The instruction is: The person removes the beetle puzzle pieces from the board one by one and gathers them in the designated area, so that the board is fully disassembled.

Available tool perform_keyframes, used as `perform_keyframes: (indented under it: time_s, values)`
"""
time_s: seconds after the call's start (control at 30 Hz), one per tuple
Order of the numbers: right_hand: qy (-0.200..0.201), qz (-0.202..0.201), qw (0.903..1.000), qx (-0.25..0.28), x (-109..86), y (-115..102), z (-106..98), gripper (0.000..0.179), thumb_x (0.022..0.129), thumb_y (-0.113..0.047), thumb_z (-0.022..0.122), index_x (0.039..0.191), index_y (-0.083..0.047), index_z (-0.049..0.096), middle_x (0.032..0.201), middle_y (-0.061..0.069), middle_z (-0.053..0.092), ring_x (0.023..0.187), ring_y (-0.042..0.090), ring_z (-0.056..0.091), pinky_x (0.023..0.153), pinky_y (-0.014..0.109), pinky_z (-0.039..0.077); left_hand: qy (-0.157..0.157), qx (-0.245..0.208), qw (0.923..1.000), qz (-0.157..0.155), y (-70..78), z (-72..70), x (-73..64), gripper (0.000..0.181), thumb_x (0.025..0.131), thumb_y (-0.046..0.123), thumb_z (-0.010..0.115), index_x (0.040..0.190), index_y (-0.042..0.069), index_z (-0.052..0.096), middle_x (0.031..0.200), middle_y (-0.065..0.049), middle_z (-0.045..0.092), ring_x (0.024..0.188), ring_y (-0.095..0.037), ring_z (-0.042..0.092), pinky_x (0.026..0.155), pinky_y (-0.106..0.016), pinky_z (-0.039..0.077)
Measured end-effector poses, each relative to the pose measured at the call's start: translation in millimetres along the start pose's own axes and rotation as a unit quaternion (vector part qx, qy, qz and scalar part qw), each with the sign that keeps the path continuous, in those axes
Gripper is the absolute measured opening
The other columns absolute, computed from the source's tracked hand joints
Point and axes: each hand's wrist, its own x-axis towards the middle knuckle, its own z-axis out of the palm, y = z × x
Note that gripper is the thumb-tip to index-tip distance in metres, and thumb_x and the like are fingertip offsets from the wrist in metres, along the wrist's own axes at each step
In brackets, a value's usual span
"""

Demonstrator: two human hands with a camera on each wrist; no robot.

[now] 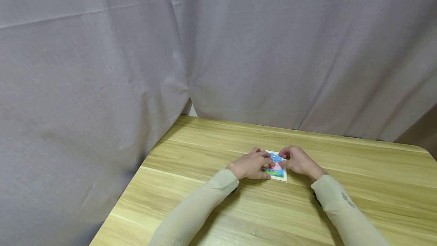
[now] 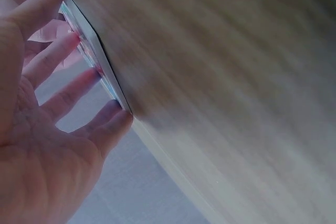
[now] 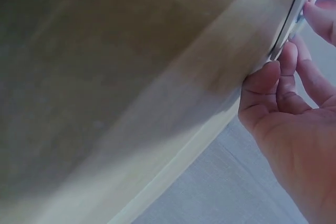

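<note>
On the wooden table lies a small square picture board (image 1: 284, 177) with a white border and a colourful cartoon print in blue, red, pink and green. My left hand (image 1: 251, 164) spreads over its left side, fingertips touching the board. In the left wrist view, the left hand's fingers (image 2: 68, 90) are spread and mostly straight along the board's edge (image 2: 113, 80). My right hand (image 1: 300, 162) is at the right side, its bent fingers over the picture. In the right wrist view, two fingers (image 3: 265, 77) curl inward near the board's edge (image 3: 289, 24); whether its fingertips pinch anything is hidden.
The wooden table (image 1: 218, 136) extends around the board on all sides. A grey curtain (image 1: 259, 56) hangs behind its back edge and another curtain part (image 1: 85, 105) along its left edge. A narrow gap shows at the back left corner.
</note>
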Motion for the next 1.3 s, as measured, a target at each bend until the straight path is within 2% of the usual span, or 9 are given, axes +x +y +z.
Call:
perform_keyframes:
  time_s: [0.2, 0.4, 0.67, 0.9, 1.1, 1.3]
  values:
    - [0.017, -0.004, 0.9998, 0.005, -7.2, 1.6, -1.5, 0.026, 0.092, -0.009, 0.079, 0.112, 0.007, 0.074, 0.105, 0.017, 0.074, 0.095, 0.022, 0.064, 0.081, 0.031, 0.051, 0.004, 0.004, 1.0, -0.003, 1.0, -0.5, 0.0, 0.052, 0.102, 0.055, 0.074, 0.15, 0.038, 0.065, 0.169, 0.008, 0.051, 0.155, -0.022, 0.045, 0.115, -0.038, 0.057]
    - [0.022, 0.015, 0.9996, 0.01, -19.6, 3.9, -10.8, 0.029, 0.096, -0.01, 0.079, 0.118, 0.008, 0.072, 0.112, 0.021, 0.075, 0.101, 0.026, 0.068, 0.084, 0.033, 0.054, 0.007, 0.003, 0.9999, -0.011, 2.2, -0.8, -0.4, 0.055, 0.101, 0.055, 0.075, 0.151, 0.033, 0.065, 0.168, 0.008, 0.052, 0.155, -0.023, 0.046, 0.121, -0.036, 0.053]
    - [0.044, 0.011, 0.999, -0.006, -40.9, 19.0, -25.5, 0.027, 0.097, -0.011, 0.081, 0.115, 0.007, 0.073, 0.109, 0.02, 0.076, 0.099, 0.027, 0.07, 0.081, 0.031, 0.054, 0.007, -0.011, 0.9995, -0.028, 4.7, -2.8, -2.2, 0.059, 0.099, 0.053, 0.078, 0.152, 0.032, 0.065, 0.169, 0.009, 0.051, 0.157, -0.023, 0.044, 0.125, -0.034, 0.049]
    - [0.065, -0.006, 0.9971, -0.039, -58.0, 37.2, -36.8, 0.023, 0.097, -0.007, 0.079, 0.114, 0.008, 0.073, 0.11, 0.021, 0.075, 0.103, 0.034, 0.07, 0.087, 0.043, 0.056, 0.01, -0.02, 0.9993, -0.031, 3.8, -1.8, -3.0, 0.061, 0.098, 0.053, 0.079, 0.153, 0.032, 0.064, 0.169, 0.009, 0.051, 0.157, -0.023, 0.044, 0.125, -0.034, 0.048]
    - [0.071, -0.006, 0.9958, -0.057, -69.5, 53.0, -44.6, 0.019, 0.098, -0.005, 0.078, 0.112, 0.007, 0.072, 0.108, 0.019, 0.074, 0.1, 0.029, 0.068, 0.08, 0.031, 0.052, 0.009, -0.027, 0.999, -0.034, 2.8, -0.6, -2.2, 0.06, 0.098, 0.053, 0.079, 0.152, 0.033, 0.065, 0.169, 0.009, 0.051, 0.157, -0.023, 0.044, 0.124, -0.036, 0.05]
    - [0.083, -0.008, 0.9933, -0.08, -79.9, 70.3, -54.7, 0.017, 0.098, -0.004, 0.078, 0.11, 0.006, 0.072, 0.106, 0.018, 0.074, 0.097, 0.026, 0.067, 0.078, 0.028, 0.051, 0.01, -0.03, 0.9989, -0.033, 2.2, -0.7, -2.1, 0.06, 0.098, 0.052, 0.08, 0.152, 0.033, 0.065, 0.17, 0.009, 0.051, 0.156, -0.022, 0.044, 0.122, -0.036, 0.051]
